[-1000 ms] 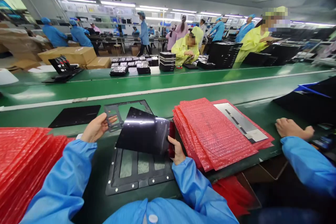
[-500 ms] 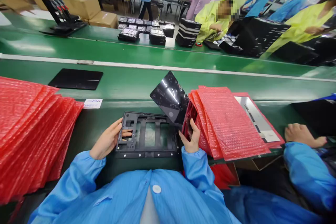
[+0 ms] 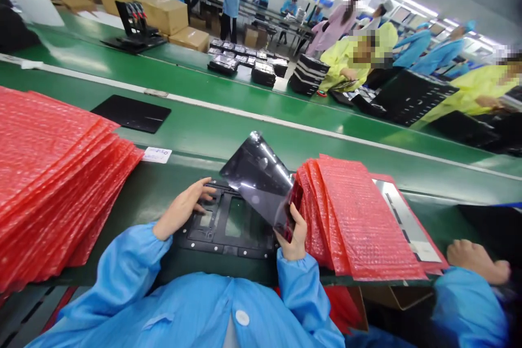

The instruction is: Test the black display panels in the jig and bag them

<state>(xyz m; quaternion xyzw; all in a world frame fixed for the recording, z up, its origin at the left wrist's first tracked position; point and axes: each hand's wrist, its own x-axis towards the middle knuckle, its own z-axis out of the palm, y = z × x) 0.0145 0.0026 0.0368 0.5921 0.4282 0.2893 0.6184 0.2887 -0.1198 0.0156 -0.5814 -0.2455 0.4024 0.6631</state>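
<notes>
A glossy dark panel (image 3: 261, 179) is tilted up in my right hand (image 3: 294, 232), whose thumb and fingers grip its lower right corner. Beneath the panel, a black frame with rectangular openings (image 3: 222, 228) lies on the green work surface, its right part partly covered by the panel. My left hand (image 3: 185, 207) is over the frame's upper left corner, fingers spread and not wrapped round it. Just right of my right hand is a stack of red bubble bags (image 3: 359, 217).
More red bubble bags (image 3: 53, 174) are piled at the left. A flat black panel (image 3: 132, 113) lies beyond them, near a white label (image 3: 157, 155). At the right rests another person's hand (image 3: 475, 262). Across the bench, people work beside stacked black parts (image 3: 309, 75).
The camera view has tilted. The glossy panel has moved lower and left over the frame in my right hand. My left hand has let go of the frame's left edge and moved up.
</notes>
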